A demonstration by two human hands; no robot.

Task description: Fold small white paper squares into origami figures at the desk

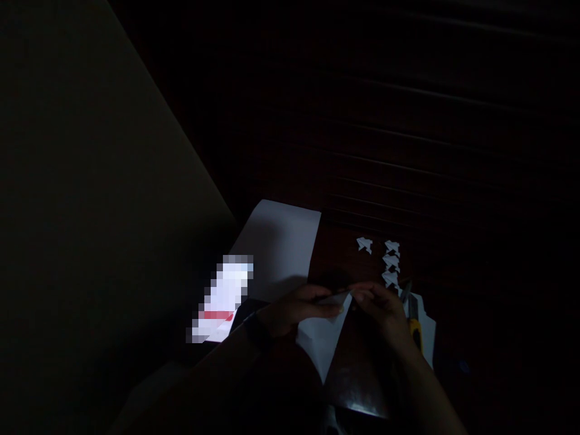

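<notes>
Both hands work on one folded sheet of white paper (pixel 319 341) above a dark, glossy table. My left hand (pixel 296 309) grips the paper along its upper left part, thumb on top and fingers behind. With its thumb and fingertips, my right hand (pixel 380 309) pinches the paper's upper right corner. A pointed end of the paper hangs down toward me. Several small folded white paper figures lie beyond my right hand: one paper figure (pixel 364 244) sits apart, and others (pixel 391 263) stand in a column to its right. The dim light hides the fine creases.
A large white sheet (pixel 283 241) lies at the back left. Beside it glows a blurred, lit screen (pixel 224 296). Right of my right hand, a yellow-handled cutter (pixel 414 332) rests on white paper pieces (pixel 428 332). A pale wall (pixel 90 181) rises at the left.
</notes>
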